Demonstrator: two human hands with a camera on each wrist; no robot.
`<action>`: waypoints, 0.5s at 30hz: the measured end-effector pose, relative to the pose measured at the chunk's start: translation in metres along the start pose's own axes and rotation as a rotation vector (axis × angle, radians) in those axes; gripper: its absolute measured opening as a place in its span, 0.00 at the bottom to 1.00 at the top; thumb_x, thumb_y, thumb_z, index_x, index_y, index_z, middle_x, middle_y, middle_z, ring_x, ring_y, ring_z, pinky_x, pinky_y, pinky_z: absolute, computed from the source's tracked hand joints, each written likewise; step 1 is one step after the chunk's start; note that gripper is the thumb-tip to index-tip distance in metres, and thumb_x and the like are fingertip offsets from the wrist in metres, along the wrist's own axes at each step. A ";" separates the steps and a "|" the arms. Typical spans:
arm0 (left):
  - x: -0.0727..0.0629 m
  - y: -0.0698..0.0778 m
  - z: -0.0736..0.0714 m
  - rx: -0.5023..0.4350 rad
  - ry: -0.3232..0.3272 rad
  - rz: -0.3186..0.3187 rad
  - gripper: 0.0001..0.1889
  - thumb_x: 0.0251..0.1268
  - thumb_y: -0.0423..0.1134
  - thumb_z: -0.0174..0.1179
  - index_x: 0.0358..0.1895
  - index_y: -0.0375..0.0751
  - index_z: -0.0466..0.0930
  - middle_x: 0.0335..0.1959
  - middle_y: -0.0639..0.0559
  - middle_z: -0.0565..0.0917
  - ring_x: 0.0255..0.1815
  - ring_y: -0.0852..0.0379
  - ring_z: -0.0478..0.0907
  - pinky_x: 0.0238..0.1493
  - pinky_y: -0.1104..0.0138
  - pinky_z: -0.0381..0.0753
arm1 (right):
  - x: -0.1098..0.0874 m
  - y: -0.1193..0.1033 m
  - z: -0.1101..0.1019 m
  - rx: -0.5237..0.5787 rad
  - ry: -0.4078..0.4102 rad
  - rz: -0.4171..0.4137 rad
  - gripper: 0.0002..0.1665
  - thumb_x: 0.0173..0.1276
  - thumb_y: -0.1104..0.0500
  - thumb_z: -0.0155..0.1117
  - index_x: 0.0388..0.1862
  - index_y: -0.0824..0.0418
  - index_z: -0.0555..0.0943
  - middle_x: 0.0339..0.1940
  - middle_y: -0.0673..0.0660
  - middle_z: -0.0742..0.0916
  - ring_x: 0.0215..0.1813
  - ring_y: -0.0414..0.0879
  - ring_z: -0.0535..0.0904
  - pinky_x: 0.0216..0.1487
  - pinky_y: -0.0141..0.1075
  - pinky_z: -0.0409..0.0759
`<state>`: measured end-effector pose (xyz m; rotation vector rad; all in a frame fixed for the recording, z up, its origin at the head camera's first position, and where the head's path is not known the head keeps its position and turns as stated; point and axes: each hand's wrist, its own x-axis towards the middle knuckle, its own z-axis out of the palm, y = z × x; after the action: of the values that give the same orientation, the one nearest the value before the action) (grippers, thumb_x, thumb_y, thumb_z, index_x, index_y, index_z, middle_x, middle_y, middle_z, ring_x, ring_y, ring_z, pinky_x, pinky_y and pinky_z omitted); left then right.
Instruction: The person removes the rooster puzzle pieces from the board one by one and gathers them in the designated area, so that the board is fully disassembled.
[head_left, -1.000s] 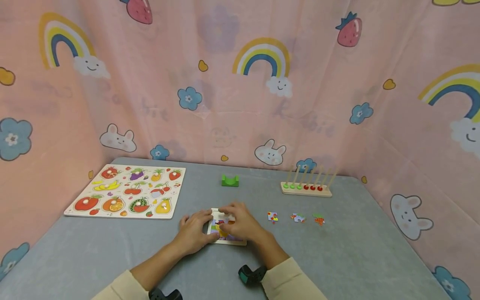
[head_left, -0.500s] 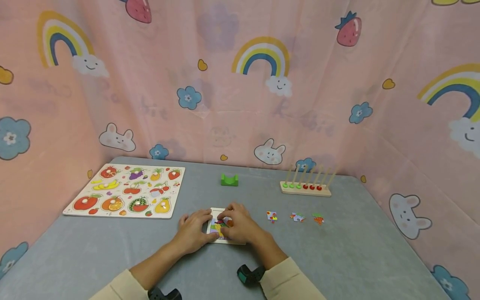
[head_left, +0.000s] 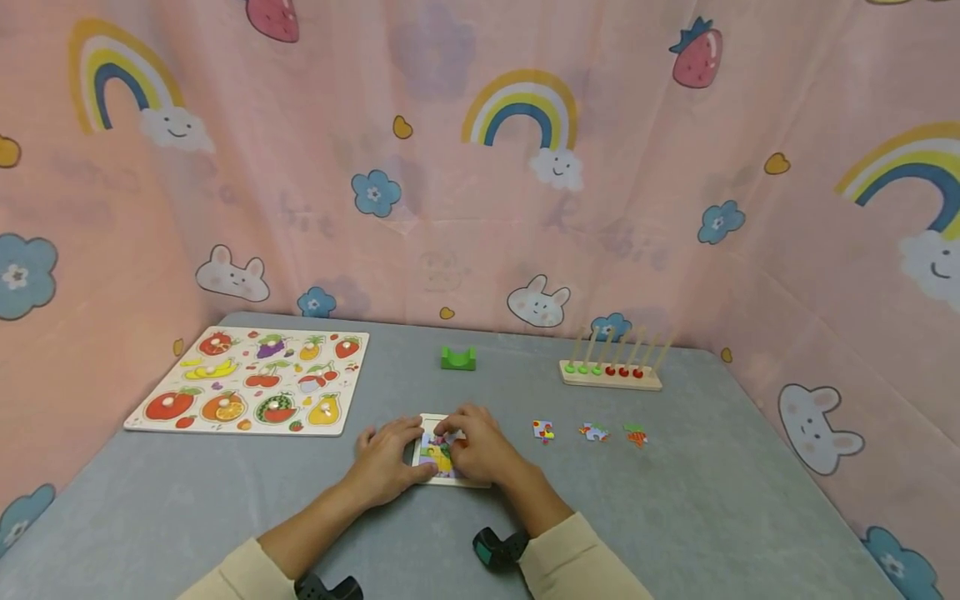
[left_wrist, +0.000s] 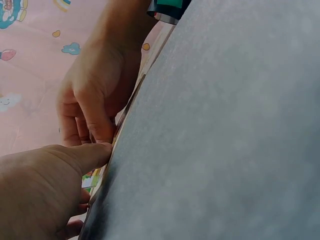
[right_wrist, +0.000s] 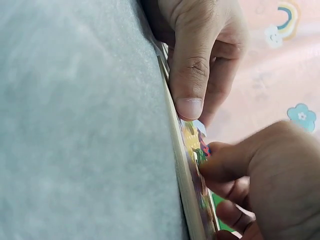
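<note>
My left hand (head_left: 385,464) grips the left side of a small wooden jigsaw puzzle board (head_left: 459,482), its thumb lying over the near left corner. My right hand (head_left: 486,452) is bent over the board's right half, covering much of the colourful picture. In the right wrist view its thumb and forefinger pinch a bright puzzle piece (right_wrist: 203,151) right at the picture's surface. To the right of the board lie three loose pieces in a row: a red-and-yellow piece (head_left: 543,430), a pale blue piece (head_left: 594,432) and an orange-and-green piece (head_left: 637,435).
A large fruit peg puzzle (head_left: 258,379) lies at the left of the grey table (head_left: 712,508). Behind the board stands a green notched block (head_left: 458,359). A wooden peg rack (head_left: 611,377) with green and red beads is at the back right. A pink printed curtain (head_left: 442,242) encloses the table.
The right hand's fingers have drawn in and shifted slightly over the picture, with more of its yellow part showing. The left hand stays in place; the loose pieces have not moved.
</note>
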<state>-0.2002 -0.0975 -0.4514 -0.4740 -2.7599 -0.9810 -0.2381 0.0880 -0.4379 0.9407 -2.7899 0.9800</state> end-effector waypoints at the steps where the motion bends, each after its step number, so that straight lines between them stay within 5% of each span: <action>1: 0.000 0.000 0.000 -0.002 0.001 0.002 0.28 0.51 0.45 0.73 0.53 0.31 0.80 0.61 0.42 0.76 0.65 0.43 0.66 0.59 0.37 0.48 | 0.000 0.000 0.000 -0.009 0.004 -0.019 0.16 0.57 0.69 0.58 0.42 0.56 0.85 0.39 0.49 0.80 0.47 0.48 0.71 0.51 0.48 0.66; 8: -0.001 0.001 0.000 -0.012 0.014 0.011 0.28 0.51 0.45 0.73 0.53 0.32 0.81 0.61 0.42 0.76 0.65 0.43 0.66 0.59 0.37 0.48 | 0.000 0.001 -0.002 -0.046 -0.021 -0.104 0.18 0.56 0.58 0.68 0.47 0.59 0.85 0.40 0.50 0.83 0.45 0.46 0.72 0.49 0.44 0.70; 15: -0.001 0.000 0.000 0.004 0.018 0.017 0.28 0.51 0.45 0.73 0.53 0.31 0.80 0.61 0.42 0.76 0.65 0.43 0.67 0.58 0.36 0.49 | 0.002 -0.001 0.000 -0.096 -0.047 -0.107 0.19 0.59 0.57 0.68 0.50 0.60 0.85 0.44 0.51 0.82 0.48 0.47 0.71 0.49 0.43 0.70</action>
<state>-0.1991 -0.0979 -0.4517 -0.4842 -2.7370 -0.9717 -0.2388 0.0863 -0.4364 1.1005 -2.7628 0.8121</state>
